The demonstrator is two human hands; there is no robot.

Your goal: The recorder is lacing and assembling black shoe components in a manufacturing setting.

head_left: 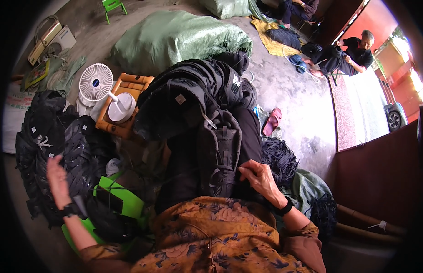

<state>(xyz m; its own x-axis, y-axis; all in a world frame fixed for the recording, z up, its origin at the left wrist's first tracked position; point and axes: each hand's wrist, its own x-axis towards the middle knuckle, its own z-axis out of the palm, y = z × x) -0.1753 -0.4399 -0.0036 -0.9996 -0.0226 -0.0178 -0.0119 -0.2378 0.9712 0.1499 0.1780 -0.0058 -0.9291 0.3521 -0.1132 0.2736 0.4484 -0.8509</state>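
Squarely on the lap: a black shoe [224, 148] lay lengthwise over the dark trousers [182, 166], between the two hands; it was far nearer the right one than the left; its laced side faced up, and its near end sat close to the flowered apron [211, 232]
Right hand [259, 179]: it hung just beside the shoe's lower right edge; thumb and forefinger came narrowly together; whether a lace ran between them could not be told
Left hand [59, 179]: it was well apart from the shoe, out to the left before a heap of black shoes [77, 141]; its fingers looked stretched out, yet blur hid whether they gripped anything
Wrists: each wore a black band
Stack beyond the knees: more black shoes [188, 95] leaned together in a curved row, just past the shoe on the lap; a small pale label showed on the nearest
Left side: a white fan [95, 82] stood on a bamboo seat [138, 78]; a bright green plastic chair [135, 205] was lower down, near the left forearm
Right side: a tangle of black laces [279, 159] lay near the right hand; a pink slipper [272, 121] was beyond it
Farther off: a big pale green sack [175, 38] rested on the floor; another person [360, 57] sat by the bright doorway
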